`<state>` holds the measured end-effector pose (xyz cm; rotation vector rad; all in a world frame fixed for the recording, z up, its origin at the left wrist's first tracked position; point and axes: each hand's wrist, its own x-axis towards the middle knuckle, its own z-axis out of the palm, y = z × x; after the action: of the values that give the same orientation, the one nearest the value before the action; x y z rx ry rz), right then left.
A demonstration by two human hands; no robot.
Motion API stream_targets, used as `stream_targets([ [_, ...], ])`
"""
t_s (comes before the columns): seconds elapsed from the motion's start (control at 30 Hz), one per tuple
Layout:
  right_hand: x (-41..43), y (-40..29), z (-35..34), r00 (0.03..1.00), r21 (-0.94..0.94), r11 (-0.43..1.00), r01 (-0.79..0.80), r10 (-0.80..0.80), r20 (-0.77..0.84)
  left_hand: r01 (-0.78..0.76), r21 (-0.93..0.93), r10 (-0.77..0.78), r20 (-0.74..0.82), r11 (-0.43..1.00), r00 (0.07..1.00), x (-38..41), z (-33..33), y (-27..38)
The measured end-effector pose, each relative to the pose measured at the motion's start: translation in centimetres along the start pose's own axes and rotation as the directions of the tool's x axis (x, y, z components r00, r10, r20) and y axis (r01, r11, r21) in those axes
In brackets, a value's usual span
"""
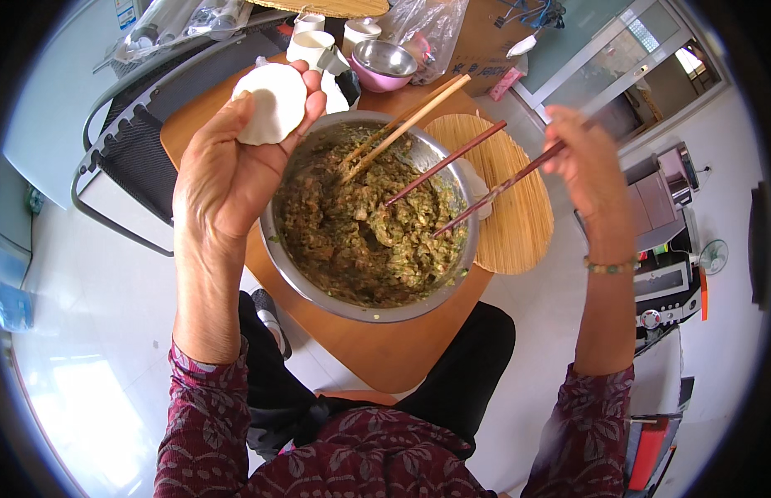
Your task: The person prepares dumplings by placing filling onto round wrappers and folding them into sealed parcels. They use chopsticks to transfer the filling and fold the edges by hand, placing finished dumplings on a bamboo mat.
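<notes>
My left hand [236,162] holds a round white dough wrapper [279,103] up at the left of a large steel bowl [286,287]. The thumb presses on its face; the fingers lie behind it. Chopped greenish-brown filling [360,249] covers the inside of the bowl. At the right, my blurred right hand [581,162] has its fingers around the upper end of a dark red chopstick [500,187], whose lower end reaches the filling. Another dark red chopstick [447,163] leans in the bowl apart from the hand. Two light wooden chopsticks [410,127] stand in the filling too.
A round slatted mat [522,218] with pale dough pieces [475,180] lies under the bowl's right side on the wooden table [385,355]. Behind stand white cups [312,46], a pink-and-steel bowl [385,65] and a cardboard box [485,46]. A dark folding chair [133,143] is at left.
</notes>
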<state>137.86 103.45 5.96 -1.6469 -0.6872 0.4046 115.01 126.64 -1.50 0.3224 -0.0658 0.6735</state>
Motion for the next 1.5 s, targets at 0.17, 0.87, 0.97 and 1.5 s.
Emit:
stream_targets([
  [0.17, 1.0, 5.1, 1.1, 0.957, 0.241, 0.927, -0.288, 0.269, 0.112, 0.020, -0.019, -0.019, 0.015, 1.000, 1.000, 0.2, -0.2, 0.1],
  [0.87, -1.3, -4.5, 4.6, 0.937, -0.222, 0.973, 0.064, 0.017, 0.348, -0.010, -0.052, 0.012, 0.035, 0.999, 0.999, -0.9, -0.7, 2.2],
  [0.97, -1.9, -4.9, 2.9, 0.952, -0.126, 0.983, 0.132, -0.090, 0.294, -0.022, -0.047, 0.024, 0.030, 0.999, 0.999, -1.0, -0.9, 2.2],
  [1.5, -5.6, -2.7, 2.1, 0.973, -0.042, 0.972, 0.231, -0.230, 0.038, 0.053, 0.062, -0.045, -0.136, 0.997, 0.990, -2.0, 0.6, -0.8],
])
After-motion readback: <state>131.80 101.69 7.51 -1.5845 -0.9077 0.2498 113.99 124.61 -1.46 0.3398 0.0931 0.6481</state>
